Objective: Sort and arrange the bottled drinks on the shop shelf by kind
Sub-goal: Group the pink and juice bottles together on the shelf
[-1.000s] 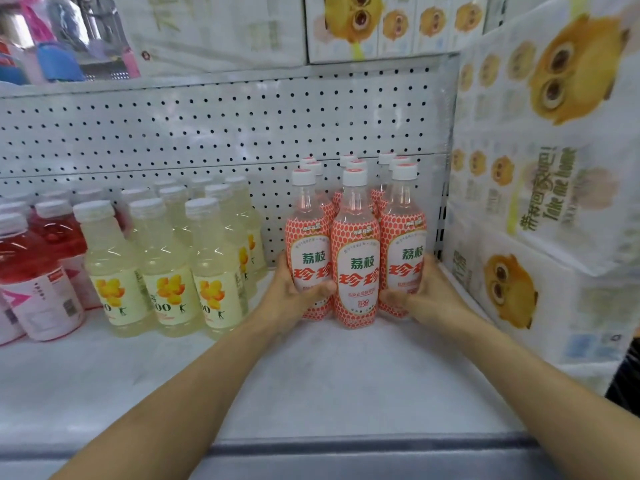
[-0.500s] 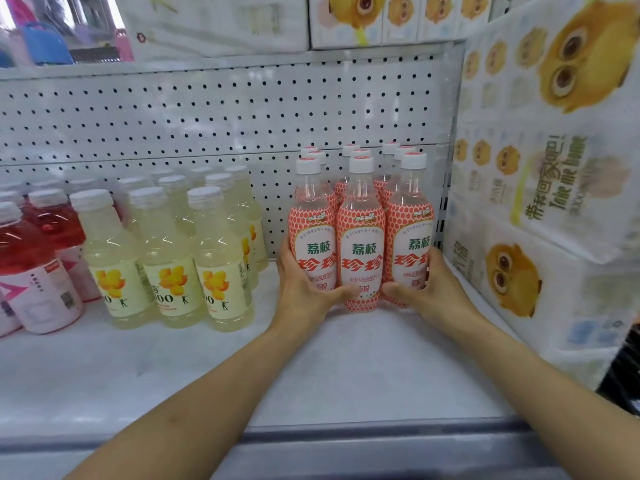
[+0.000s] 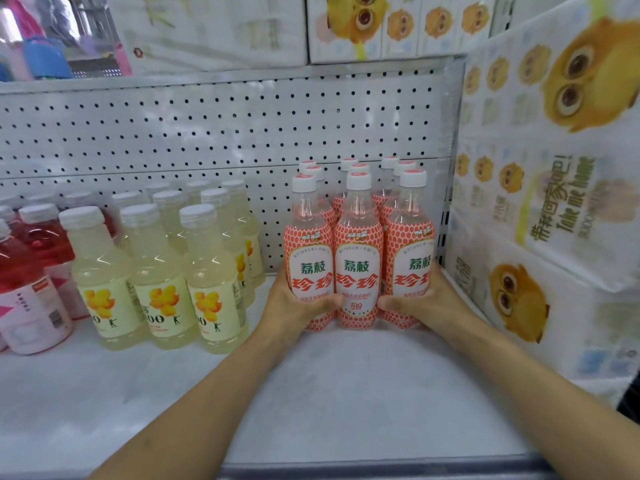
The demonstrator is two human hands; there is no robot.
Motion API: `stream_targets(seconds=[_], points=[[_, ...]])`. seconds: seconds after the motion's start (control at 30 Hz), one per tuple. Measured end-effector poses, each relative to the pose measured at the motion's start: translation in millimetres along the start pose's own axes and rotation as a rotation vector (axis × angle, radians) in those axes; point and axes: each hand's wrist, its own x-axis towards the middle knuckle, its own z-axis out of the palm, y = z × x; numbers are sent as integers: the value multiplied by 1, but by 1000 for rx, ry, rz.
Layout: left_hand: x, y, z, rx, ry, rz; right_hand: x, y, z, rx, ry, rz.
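A block of lychee drink bottles [image 3: 358, 271] with orange-red netted labels and white caps stands upright in rows of three at the right end of the white shelf [image 3: 346, 393]. My left hand [image 3: 298, 306] wraps the lower left side of the block, thumb across the front left bottle. My right hand [image 3: 422, 303] presses the lower right side, fingers on the front right bottle. Left of them stand several pale yellow drink bottles [image 3: 159, 271] in rows, and further left several red drink bottles [image 3: 27, 271].
A perforated white back panel [image 3: 207, 133] closes the shelf behind the bottles. Stacked tissue packs [image 3: 540, 220] printed with an orange cartoon animal wall off the right side. More packs [image 3: 381, 26] sit on the shelf above. The shelf's front lip [image 3: 346, 469] runs along the bottom.
Both hands have pushed the lychee block slightly back and right, towards the back panel and the tissue packs. The other bottles have not moved.
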Motion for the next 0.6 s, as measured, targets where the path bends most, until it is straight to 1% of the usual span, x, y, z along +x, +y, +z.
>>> stream_targets(seconds=[0.17, 0.3, 0.5, 0.6], points=[[1, -3, -2, -8, 45, -23, -4, 0, -1, 26, -22, -27], [0, -2, 1, 13, 41, -5, -1, 5, -1, 15, -8, -30], [0, -4, 1, 23, 36, 69, -2, 8, 5, -28, 95, -77], [1, -6, 2, 41, 59, 69, -2, 9, 7, -54, 133, -65]])
